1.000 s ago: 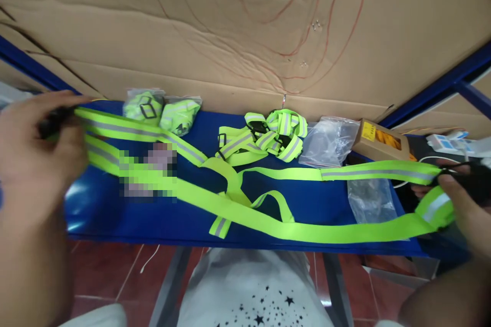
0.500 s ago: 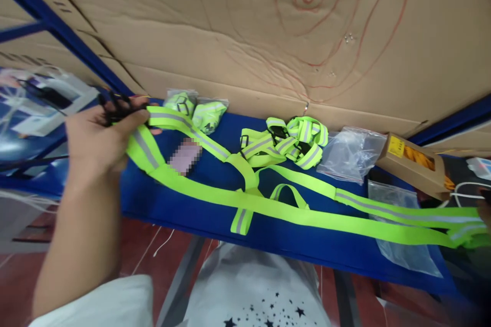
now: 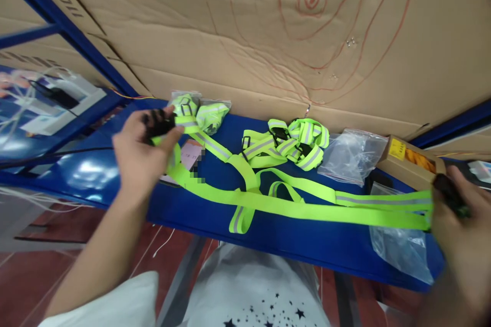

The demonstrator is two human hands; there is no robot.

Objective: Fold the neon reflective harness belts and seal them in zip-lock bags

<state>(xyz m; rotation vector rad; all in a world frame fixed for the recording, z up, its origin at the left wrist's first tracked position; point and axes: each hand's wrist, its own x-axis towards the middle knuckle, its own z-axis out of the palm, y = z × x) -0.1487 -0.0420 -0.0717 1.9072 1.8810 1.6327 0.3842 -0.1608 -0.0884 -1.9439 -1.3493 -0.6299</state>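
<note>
A neon-green strap harness (image 3: 276,206) with grey reflective stripes stretches across the blue shelf between both hands. My left hand (image 3: 148,145) is closed round its left end and some black buckle parts. At the right edge, my right hand (image 3: 458,219), blurred, grips the other end, with a black piece (image 3: 450,195) between thumb and fingers. Beyond the harness lies a tangled pile of similar straps (image 3: 293,143). Two bagged straps (image 3: 211,116) rest at the back left, and a phone (image 3: 192,156) is partly covered by the harness near my left hand.
Clear plastic bags (image 3: 353,156) and a small cardboard box (image 3: 412,161) with orange contents are on the right. White power strips (image 3: 63,104) and cables occupy the far left. A large cardboard sheet (image 3: 249,25) stands behind the blue shelf (image 3: 299,250).
My left hand has moved right, bringing its harness end closer to the middle. My right hand has come further into view from the right edge, and the straps between them hang slacker at left.
</note>
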